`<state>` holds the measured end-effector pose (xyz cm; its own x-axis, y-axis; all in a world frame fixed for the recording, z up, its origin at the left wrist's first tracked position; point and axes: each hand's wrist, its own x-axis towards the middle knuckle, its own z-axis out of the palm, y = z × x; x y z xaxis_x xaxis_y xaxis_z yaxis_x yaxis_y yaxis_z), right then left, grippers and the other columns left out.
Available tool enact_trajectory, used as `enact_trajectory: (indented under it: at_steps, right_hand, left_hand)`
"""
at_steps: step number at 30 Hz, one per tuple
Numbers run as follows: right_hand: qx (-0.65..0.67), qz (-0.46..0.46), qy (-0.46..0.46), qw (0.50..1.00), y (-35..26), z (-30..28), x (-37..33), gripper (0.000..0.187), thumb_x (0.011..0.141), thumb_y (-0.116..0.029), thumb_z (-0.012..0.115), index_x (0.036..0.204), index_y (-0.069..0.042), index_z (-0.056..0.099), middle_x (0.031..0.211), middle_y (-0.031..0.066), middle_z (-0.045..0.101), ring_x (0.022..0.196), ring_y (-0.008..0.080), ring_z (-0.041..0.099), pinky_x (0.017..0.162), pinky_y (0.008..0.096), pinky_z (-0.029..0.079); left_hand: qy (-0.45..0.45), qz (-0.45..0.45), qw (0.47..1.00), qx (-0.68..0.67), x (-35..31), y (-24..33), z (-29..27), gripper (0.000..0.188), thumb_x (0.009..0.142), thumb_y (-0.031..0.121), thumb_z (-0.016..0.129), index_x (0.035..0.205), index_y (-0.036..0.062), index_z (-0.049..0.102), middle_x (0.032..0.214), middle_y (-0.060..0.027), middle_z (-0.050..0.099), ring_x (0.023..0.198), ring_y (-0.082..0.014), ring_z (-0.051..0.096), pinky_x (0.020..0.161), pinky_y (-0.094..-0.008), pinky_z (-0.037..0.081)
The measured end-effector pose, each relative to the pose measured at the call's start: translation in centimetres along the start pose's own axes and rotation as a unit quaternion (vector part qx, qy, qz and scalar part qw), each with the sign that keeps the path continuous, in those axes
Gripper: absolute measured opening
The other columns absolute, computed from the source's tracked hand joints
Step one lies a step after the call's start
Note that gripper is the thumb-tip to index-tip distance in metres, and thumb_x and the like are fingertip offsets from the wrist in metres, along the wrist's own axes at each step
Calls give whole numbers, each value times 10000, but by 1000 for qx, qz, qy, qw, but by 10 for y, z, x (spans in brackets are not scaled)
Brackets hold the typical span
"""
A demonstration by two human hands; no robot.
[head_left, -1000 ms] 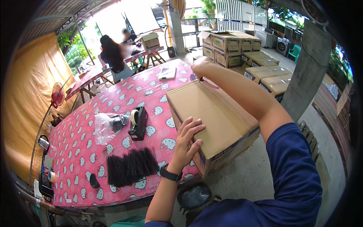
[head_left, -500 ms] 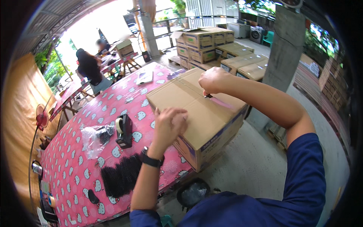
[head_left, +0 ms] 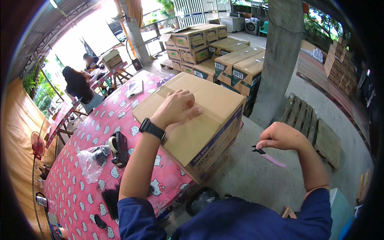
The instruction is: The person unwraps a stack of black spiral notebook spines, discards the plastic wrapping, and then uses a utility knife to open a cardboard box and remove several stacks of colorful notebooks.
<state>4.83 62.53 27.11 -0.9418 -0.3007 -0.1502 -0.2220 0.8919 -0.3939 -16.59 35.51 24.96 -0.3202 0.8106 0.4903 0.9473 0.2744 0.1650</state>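
A closed brown cardboard box (head_left: 216, 94) sits at the right edge of the pink-covered table (head_left: 132, 106). My left hand (head_left: 178, 106) is over its top flaps, thumb stretched out and fingers loosely bent, with nothing in them. A dark watch is on that wrist. Out to the right of the box, above the floor, my right hand (head_left: 282, 138) pinches a slim knife (head_left: 274, 160) by its black part. The pink length of the knife points away to the right, apart from the box.
On the table lie a black tape dispenser (head_left: 119, 150), a clear plastic bag (head_left: 94, 160) and black bristly strips (head_left: 111, 200). Stacked cartons (head_left: 192, 42) stand beyond, near a concrete pillar (head_left: 280, 60). Wooden pallets (head_left: 304, 116) lie at right. Two people sit at a far table.
My right hand has carried the knife from above the box top out to its right and lower. My left hand has moved further over the flaps. The whole view has shifted.
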Motion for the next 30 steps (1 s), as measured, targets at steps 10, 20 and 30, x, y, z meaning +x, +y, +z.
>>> enact_trajectory:
  at_steps: [10, 20, 30]
  right_hand:
    - [355, 40, 111, 928, 21, 62, 15, 271, 844, -266, 580, 815, 3, 602, 630, 61, 547, 603, 122, 496, 561, 277, 409]
    - [324, 13, 113, 939, -31, 67, 59, 297, 876, -239, 490, 772, 19, 597, 621, 136, 573, 616, 206, 588, 573, 318, 437]
    - [80, -27, 154, 984, -36, 40, 72, 335, 867, -274, 488, 737, 5, 620, 715, 196, 602, 722, 361, 590, 703, 433, 456]
  left_hand:
    - [10, -125, 992, -19, 11, 1, -13, 466, 848, 369, 519, 599, -21, 469, 601, -154, 464, 574, -294, 457, 551, -382, 363]
    - [43, -147, 987, -52, 8, 5, -13, 409, 829, 262, 573, 598, -40, 422, 562, -129, 380, 528, -248, 371, 522, -360, 316]
    - [56, -132, 989, -37, 10, 7, -12, 386, 838, 261, 558, 618, -41, 461, 587, -136, 419, 539, -260, 403, 535, -356, 347]
